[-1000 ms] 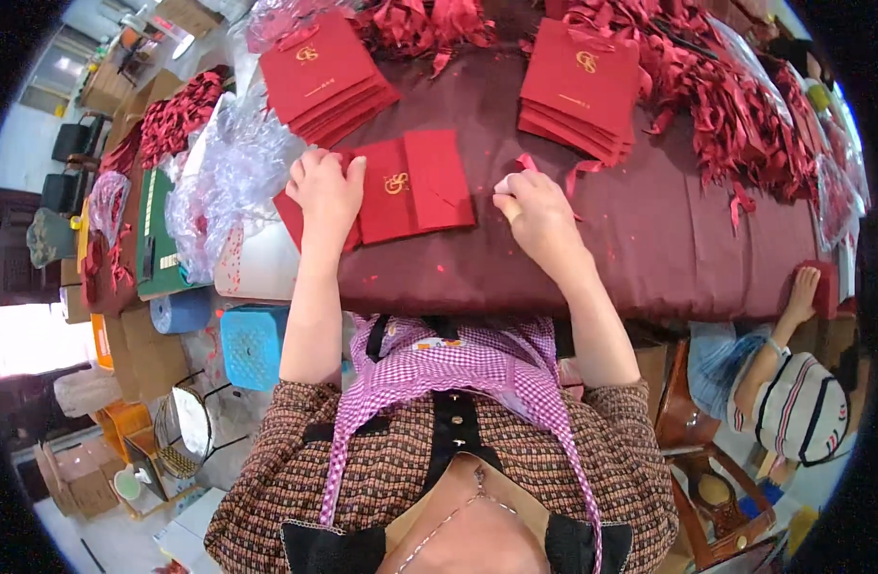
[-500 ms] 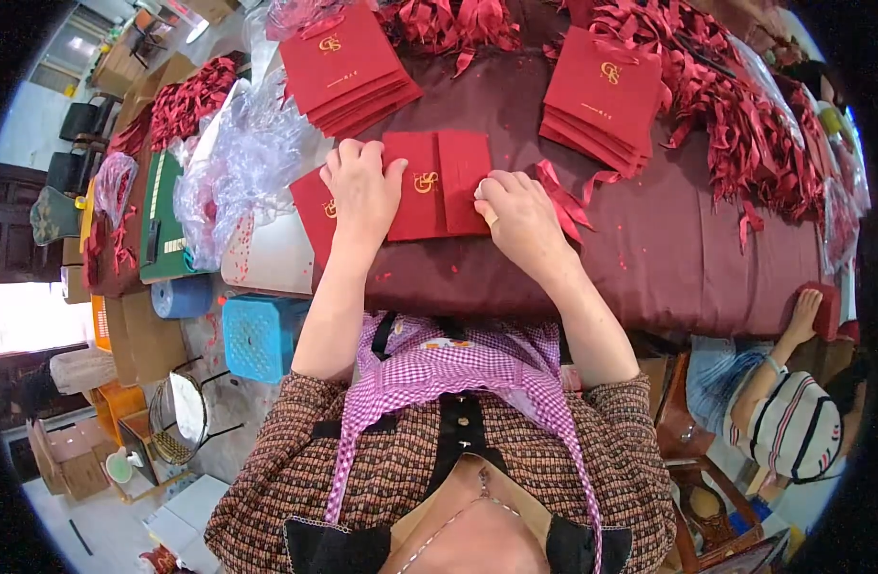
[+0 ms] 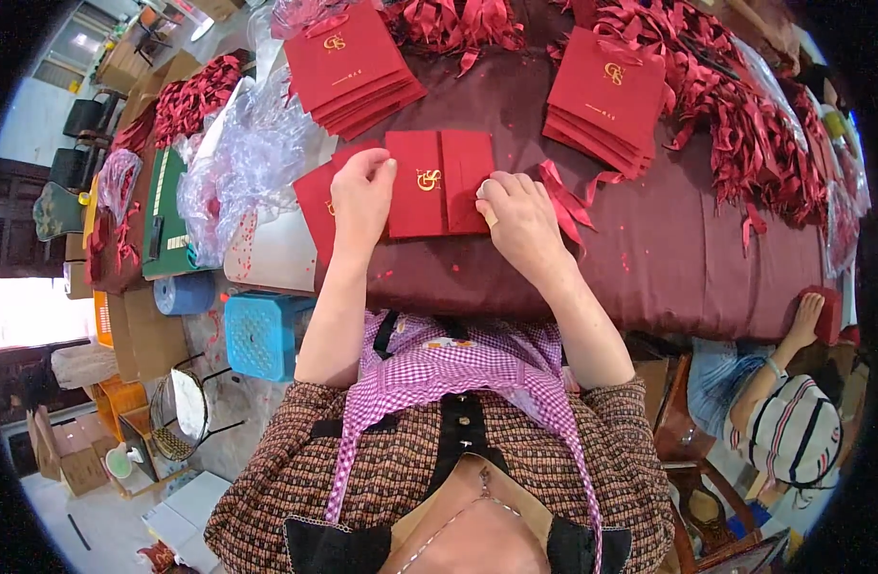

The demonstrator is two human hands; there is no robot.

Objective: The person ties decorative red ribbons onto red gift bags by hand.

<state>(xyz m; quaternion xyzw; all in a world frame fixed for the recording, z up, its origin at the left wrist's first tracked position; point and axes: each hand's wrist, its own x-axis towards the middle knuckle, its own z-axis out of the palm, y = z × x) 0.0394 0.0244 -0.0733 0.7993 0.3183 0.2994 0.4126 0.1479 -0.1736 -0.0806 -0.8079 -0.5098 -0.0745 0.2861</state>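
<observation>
The top (image 3: pixel 267 469) is a brown, orange and black weave with elbow-length sleeves (image 3: pixel 310 411), a pale-edged black collar (image 3: pixel 319 550) and a black placket (image 3: pixel 465 433) with buttons (image 3: pixel 463 421). Over it, a purple-and-white gingham apron (image 3: pixel 449 378) has narrow straps (image 3: pixel 340 469) and a colourful print (image 3: pixel 448 342). A necklace (image 3: pixel 437 534) shows. The right hand (image 3: pixel 522 225) wears a yellowish band (image 3: pixel 490 217), perhaps tape.

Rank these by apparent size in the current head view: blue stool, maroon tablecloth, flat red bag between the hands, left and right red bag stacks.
1. Maroon tablecloth
2. Left red bag stack and right red bag stack: too alike to rank
3. Flat red bag
4. Blue stool
</observation>
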